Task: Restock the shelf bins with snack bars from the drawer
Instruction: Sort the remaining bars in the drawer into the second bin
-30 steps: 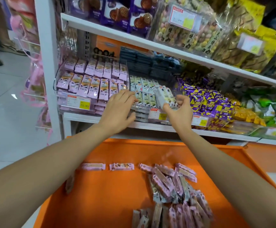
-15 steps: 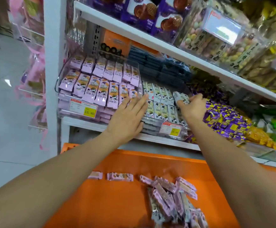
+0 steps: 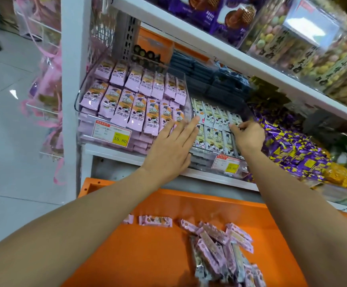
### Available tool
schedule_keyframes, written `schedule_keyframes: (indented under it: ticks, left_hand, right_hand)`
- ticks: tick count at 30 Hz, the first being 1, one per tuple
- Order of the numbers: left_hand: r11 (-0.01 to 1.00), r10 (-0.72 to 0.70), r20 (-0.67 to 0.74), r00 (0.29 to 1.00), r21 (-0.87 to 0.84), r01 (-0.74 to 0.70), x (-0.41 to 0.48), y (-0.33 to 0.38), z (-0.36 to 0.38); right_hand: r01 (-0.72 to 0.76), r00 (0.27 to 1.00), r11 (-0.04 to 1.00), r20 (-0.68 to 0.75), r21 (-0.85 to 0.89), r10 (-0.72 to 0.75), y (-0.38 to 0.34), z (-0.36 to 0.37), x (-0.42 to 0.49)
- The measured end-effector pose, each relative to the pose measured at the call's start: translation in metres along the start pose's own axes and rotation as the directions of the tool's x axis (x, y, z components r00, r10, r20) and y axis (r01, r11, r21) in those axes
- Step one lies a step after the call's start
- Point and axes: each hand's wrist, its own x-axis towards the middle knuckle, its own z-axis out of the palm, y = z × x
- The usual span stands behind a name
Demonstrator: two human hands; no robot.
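Left hand (image 3: 168, 150) lies flat, grip wide, straight fingers on the clear plastic bin (image 3: 205, 164) front, between the pink bars (image 3: 127, 104) and the pale bars (image 3: 214, 119). Right hand (image 3: 248, 136) has its grip curled tight, pinching the glossy pale bars in the bin. Crinkly, flat loose bars (image 3: 220, 249) sit heaped in the smooth orange drawer (image 3: 147, 255) below.

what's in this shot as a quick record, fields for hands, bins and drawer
left hand: flat, fingers straight, across the fronts of the pink bin and middle bin
right hand: fingers curled, pinches a pale bar in the middle bin
pink bin: two rows of pink packs
drawer: orange, pulled out, loose pink bars inside
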Motion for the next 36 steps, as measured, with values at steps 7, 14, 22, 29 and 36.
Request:
schedule_keyframes:
  ticks: [7, 14, 22, 29, 36]
  left_hand:
    - [1.000, 0.007, 0.005, 1.000, 0.011, -0.007, -0.002, 0.001, -0.009]
    - [0.957, 0.149, -0.140, 0.979, -0.230, -0.179, -0.049, 0.038, 0.002]
    - [0.932, 0.242, 0.254, 0.936, -0.329, -0.152, -0.109, 0.087, 0.050]
    - [0.976, 0.136, 0.752, 0.645, -0.215, 0.045, -0.144, 0.112, 0.101]
    - [0.980, 0.056, 0.887, 0.459, -0.138, 0.147, -0.164, 0.103, 0.148]
  right_hand:
    - [0.150, 0.989, 0.978, -0.020, 0.143, -0.149, 0.009, -0.008, -0.011]
    - [0.480, 0.857, 0.741, -0.069, 0.470, -0.511, 0.007, -0.028, -0.112]
    - [0.556, 0.794, 0.678, -0.068, 0.481, -0.604, 0.065, -0.004, -0.175]
    - [0.197, 0.812, 0.932, 0.481, 0.305, -0.329, 0.156, 0.064, -0.222]
    - [0.231, 0.659, 0.973, 0.738, -0.012, -0.147, 0.198, 0.117, -0.246]
